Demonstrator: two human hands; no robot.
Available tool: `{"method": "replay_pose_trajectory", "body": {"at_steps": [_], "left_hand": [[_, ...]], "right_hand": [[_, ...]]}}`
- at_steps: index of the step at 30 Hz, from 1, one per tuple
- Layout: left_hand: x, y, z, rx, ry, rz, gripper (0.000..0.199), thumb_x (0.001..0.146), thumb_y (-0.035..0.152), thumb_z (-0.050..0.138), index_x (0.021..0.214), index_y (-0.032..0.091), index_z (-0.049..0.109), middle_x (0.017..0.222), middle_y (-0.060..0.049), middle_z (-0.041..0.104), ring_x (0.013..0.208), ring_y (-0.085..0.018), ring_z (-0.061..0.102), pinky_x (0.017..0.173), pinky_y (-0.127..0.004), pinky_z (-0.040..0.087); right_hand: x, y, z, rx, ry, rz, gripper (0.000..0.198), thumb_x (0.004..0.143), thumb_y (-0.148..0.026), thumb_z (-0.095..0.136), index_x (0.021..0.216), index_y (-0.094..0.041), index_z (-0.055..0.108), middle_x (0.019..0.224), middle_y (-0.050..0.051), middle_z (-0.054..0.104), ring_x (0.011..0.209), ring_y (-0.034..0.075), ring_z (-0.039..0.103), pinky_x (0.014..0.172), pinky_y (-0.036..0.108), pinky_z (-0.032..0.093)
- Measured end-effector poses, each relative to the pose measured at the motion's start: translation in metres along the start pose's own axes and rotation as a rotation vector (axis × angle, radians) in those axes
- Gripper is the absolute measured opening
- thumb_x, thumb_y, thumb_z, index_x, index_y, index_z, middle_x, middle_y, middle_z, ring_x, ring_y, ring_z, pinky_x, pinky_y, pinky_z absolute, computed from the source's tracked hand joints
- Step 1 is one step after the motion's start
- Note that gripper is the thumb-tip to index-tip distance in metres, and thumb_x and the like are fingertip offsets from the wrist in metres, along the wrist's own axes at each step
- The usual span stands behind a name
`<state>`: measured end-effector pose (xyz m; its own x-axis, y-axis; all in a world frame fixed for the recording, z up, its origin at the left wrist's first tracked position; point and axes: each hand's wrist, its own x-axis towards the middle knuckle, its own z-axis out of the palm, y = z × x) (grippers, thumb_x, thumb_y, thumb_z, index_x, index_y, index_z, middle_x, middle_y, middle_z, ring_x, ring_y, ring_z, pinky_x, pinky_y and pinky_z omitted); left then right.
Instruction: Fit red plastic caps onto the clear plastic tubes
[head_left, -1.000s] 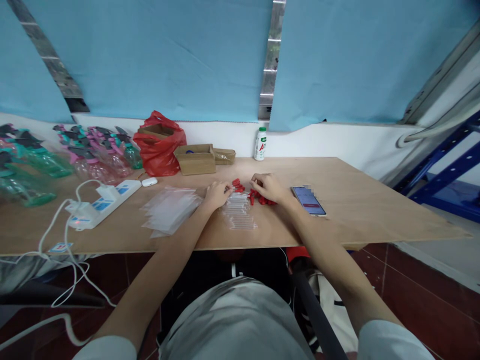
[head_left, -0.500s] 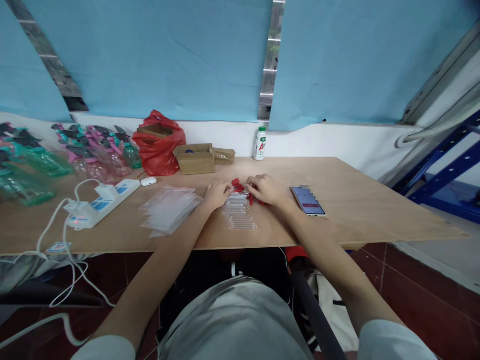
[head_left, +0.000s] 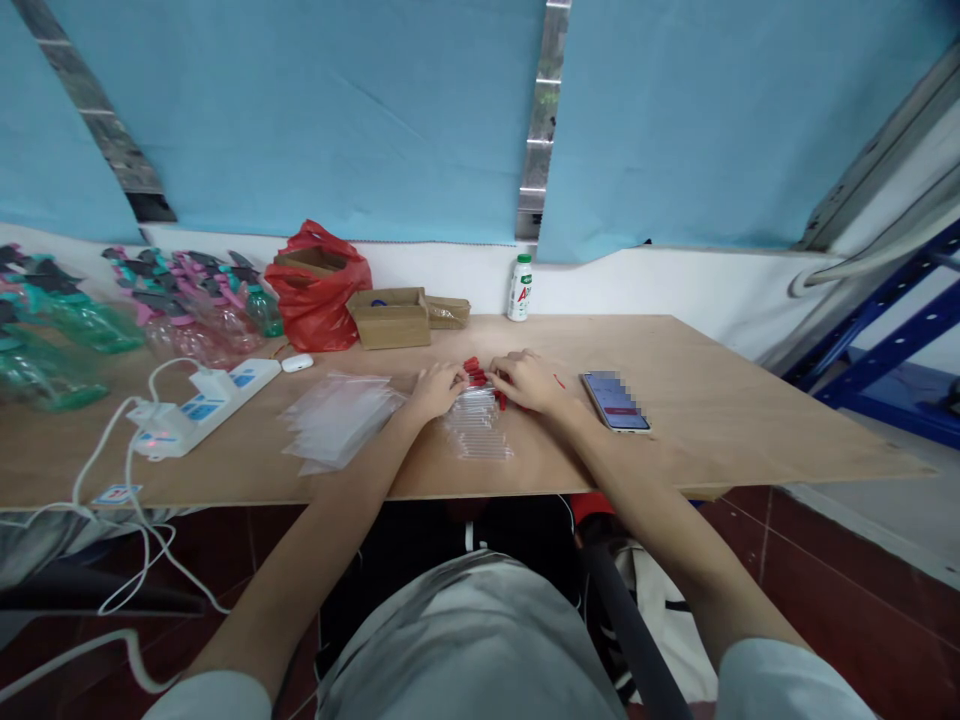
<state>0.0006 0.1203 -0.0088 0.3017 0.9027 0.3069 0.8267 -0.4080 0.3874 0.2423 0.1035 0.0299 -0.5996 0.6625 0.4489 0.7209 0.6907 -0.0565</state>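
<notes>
A column of thin clear tubes (head_left: 480, 430) lies on the table in front of me, side by side. Small red caps (head_left: 472, 366) show at its far end, between my hands. My left hand (head_left: 441, 388) rests at the column's left edge, its fingers bent and pressed together by the red caps. From the other side, my right hand (head_left: 527, 380) curls over more red pieces, with thumb and forefinger brought together. What sits between the fingertips is too small to make out. One red piece (head_left: 559, 381) lies just right of my right hand.
Clear plastic bags (head_left: 341, 420) lie left of my left forearm, beside a power strip (head_left: 217, 405) with white cables. A phone (head_left: 616, 402) is at the right. Farther back are spray bottles (head_left: 202, 320), a red bag (head_left: 319, 300), a cardboard box (head_left: 390, 322) and a white bottle (head_left: 520, 288).
My right hand has shifted slightly left, toward my left hand. A red piece now shows on the table to its right. My left hand has barely moved.
</notes>
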Motion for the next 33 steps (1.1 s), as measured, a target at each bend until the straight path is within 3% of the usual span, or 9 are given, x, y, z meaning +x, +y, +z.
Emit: {"method": "replay_pose_trajectory", "body": {"at_steps": [7, 14, 19, 27, 33], "left_hand": [[-0.002, 0.002, -0.001, 0.000, 0.042, 0.061, 0.016, 0.107, 0.029, 0.056, 0.107, 0.024, 0.071, 0.126, -0.009, 0.077, 0.126, -0.032, 0.064, 0.109, -0.049, 0.042], [-0.004, 0.011, -0.008, -0.180, 0.125, 0.201, 0.015, 0.108, 0.025, 0.052, 0.109, 0.022, 0.067, 0.098, -0.003, 0.080, 0.096, -0.022, 0.072, 0.098, -0.037, 0.048], [-0.007, 0.018, -0.008, -0.247, 0.155, 0.346, 0.031, 0.115, 0.034, 0.037, 0.113, 0.021, 0.065, 0.093, -0.003, 0.074, 0.084, -0.018, 0.067, 0.085, -0.032, 0.049], [-0.012, 0.021, -0.009, -0.153, 0.132, 0.294, 0.036, 0.116, 0.042, 0.037, 0.114, 0.023, 0.067, 0.103, -0.006, 0.077, 0.095, -0.023, 0.071, 0.084, -0.033, 0.048], [-0.016, 0.024, -0.011, 0.007, 0.089, 0.280, 0.037, 0.116, 0.040, 0.035, 0.116, 0.023, 0.068, 0.099, -0.008, 0.078, 0.089, -0.024, 0.073, 0.075, -0.033, 0.045]], "right_hand": [[0.000, -0.003, 0.001, 0.034, 0.027, -0.037, 0.024, 0.109, -0.036, 0.055, 0.110, -0.020, 0.072, 0.098, 0.009, 0.076, 0.092, 0.025, 0.063, 0.089, 0.036, 0.039], [0.001, -0.008, 0.004, -0.030, 0.092, -0.038, 0.029, 0.107, -0.036, 0.059, 0.129, -0.019, 0.067, 0.124, 0.015, 0.073, 0.112, 0.031, 0.062, 0.098, 0.040, 0.041], [0.003, -0.009, 0.008, -0.077, 0.066, 0.006, 0.026, 0.110, -0.037, 0.054, 0.121, -0.018, 0.069, 0.113, 0.013, 0.076, 0.103, 0.030, 0.064, 0.090, 0.038, 0.040], [0.002, -0.018, 0.006, -0.109, 0.074, 0.060, 0.028, 0.110, -0.038, 0.052, 0.115, -0.018, 0.070, 0.107, 0.012, 0.078, 0.092, 0.026, 0.066, 0.080, 0.034, 0.037], [0.002, -0.025, 0.004, -0.142, 0.060, 0.051, 0.028, 0.107, -0.035, 0.052, 0.113, -0.018, 0.073, 0.106, 0.012, 0.076, 0.094, 0.026, 0.065, 0.075, 0.034, 0.033]]}}
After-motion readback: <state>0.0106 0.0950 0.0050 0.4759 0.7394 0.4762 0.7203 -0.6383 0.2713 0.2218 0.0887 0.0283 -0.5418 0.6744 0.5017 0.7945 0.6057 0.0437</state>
